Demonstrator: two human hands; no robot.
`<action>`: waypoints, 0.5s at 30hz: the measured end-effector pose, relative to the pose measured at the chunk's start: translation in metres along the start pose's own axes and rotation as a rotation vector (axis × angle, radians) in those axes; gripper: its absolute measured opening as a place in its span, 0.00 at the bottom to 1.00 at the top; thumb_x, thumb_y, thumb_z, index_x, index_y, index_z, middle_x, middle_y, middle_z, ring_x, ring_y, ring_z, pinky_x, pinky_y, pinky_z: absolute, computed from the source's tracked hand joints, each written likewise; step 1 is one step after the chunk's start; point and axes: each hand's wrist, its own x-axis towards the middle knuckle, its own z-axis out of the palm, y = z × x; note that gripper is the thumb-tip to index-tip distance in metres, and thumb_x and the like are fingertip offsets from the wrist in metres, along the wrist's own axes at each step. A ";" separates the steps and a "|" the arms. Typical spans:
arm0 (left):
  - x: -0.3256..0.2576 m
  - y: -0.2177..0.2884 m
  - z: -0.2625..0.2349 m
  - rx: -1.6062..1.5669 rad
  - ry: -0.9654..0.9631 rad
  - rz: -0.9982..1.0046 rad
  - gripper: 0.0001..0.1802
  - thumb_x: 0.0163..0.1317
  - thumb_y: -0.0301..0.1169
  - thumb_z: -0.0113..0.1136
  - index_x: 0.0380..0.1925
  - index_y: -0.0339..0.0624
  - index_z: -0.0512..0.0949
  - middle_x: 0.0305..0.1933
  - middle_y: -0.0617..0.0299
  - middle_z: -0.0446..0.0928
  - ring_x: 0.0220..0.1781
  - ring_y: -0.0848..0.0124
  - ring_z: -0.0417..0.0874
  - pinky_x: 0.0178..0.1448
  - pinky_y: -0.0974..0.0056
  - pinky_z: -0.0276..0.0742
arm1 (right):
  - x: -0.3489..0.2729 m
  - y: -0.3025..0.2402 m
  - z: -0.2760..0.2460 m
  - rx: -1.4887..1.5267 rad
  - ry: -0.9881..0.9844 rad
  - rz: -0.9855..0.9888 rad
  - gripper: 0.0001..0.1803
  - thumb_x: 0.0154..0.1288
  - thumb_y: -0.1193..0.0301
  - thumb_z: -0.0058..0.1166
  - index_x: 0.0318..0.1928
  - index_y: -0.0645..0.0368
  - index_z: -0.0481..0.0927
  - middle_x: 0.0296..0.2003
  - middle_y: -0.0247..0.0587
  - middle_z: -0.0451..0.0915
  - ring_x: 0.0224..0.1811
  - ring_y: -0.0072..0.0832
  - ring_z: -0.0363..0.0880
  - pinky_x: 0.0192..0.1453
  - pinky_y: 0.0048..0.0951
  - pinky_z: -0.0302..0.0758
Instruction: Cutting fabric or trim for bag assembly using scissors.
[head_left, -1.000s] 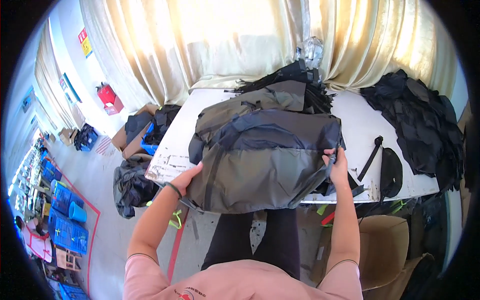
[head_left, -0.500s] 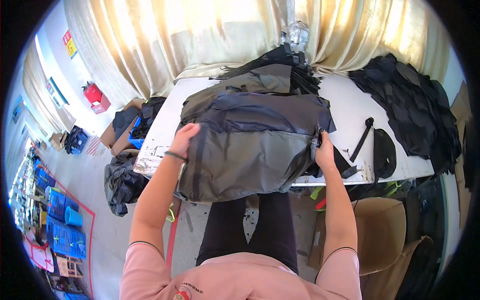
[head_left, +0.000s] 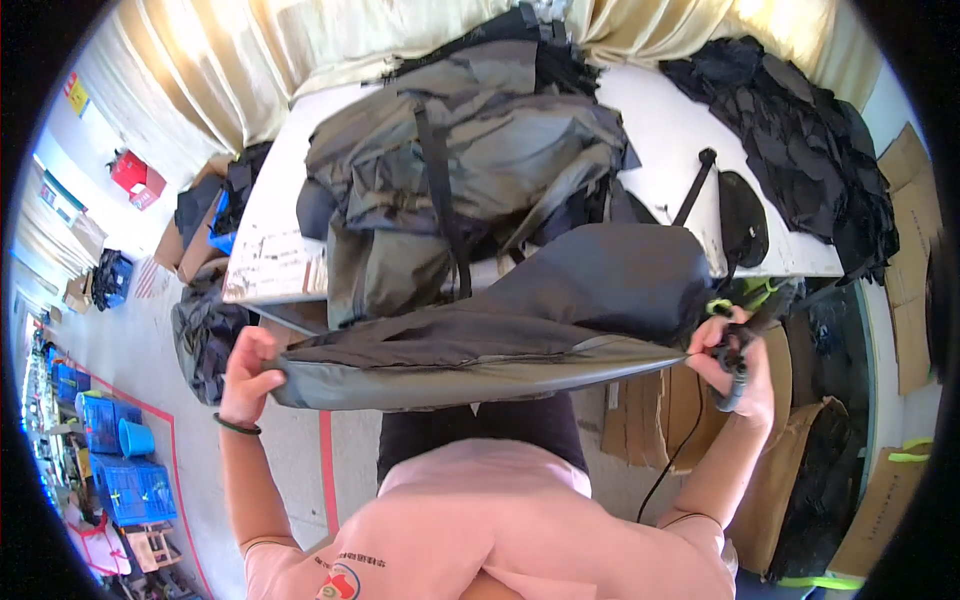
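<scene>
A grey and black sewn fabric piece (head_left: 480, 375), like a bag body, is stretched taut between my hands in front of the table's near edge. My left hand (head_left: 250, 375) pinches its left end. At its right end my right hand (head_left: 738, 370) grips the seam edge between thumb and fingers. Within that same hand sits a dark tool with a grey loop handle (head_left: 735, 390), apparently scissors; its blades are hard to make out. The dark rounded part of the fabric (head_left: 620, 275) bulges up toward the table. Behind it lies a heap of similar grey bag pieces (head_left: 480, 150) with a black strap (head_left: 436, 175).
The white table (head_left: 270, 262) has a worn edge. On its right lie a small black pouch (head_left: 742, 220), a short black strap (head_left: 695, 188) and a pile of black cut pieces (head_left: 790, 150). Below stand cardboard boxes (head_left: 650, 420); a black cord (head_left: 680, 455) hangs there.
The grey piece has come off the table toward me and is drawn out into a long taut edge. My hands have moved nearer my body and farther apart. The view has shifted.
</scene>
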 end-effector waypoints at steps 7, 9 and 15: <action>-0.041 -0.090 0.019 0.524 -0.332 -0.298 0.16 0.52 0.24 0.67 0.43 0.43 0.81 0.28 0.64 0.70 0.34 0.72 0.73 0.43 0.68 0.70 | -0.030 0.076 0.044 -0.337 -0.391 0.417 0.14 0.50 0.79 0.67 0.32 0.59 0.73 0.29 0.32 0.76 0.33 0.20 0.73 0.38 0.24 0.71; -0.041 -0.087 0.021 0.730 -0.358 -0.164 0.14 0.52 0.30 0.69 0.39 0.43 0.82 0.34 0.59 0.71 0.41 0.65 0.74 0.45 0.65 0.71 | -0.041 0.089 0.043 -0.349 -0.361 0.385 0.13 0.51 0.79 0.67 0.32 0.59 0.73 0.29 0.31 0.76 0.33 0.19 0.73 0.37 0.22 0.70; -0.036 -0.067 0.048 0.882 -0.331 0.075 0.13 0.44 0.31 0.73 0.31 0.44 0.81 0.41 0.58 0.72 0.49 0.59 0.72 0.54 0.58 0.68 | -0.029 0.083 0.076 -0.112 -0.274 0.367 0.14 0.55 0.81 0.64 0.38 0.61 0.72 0.34 0.35 0.81 0.39 0.20 0.76 0.41 0.25 0.74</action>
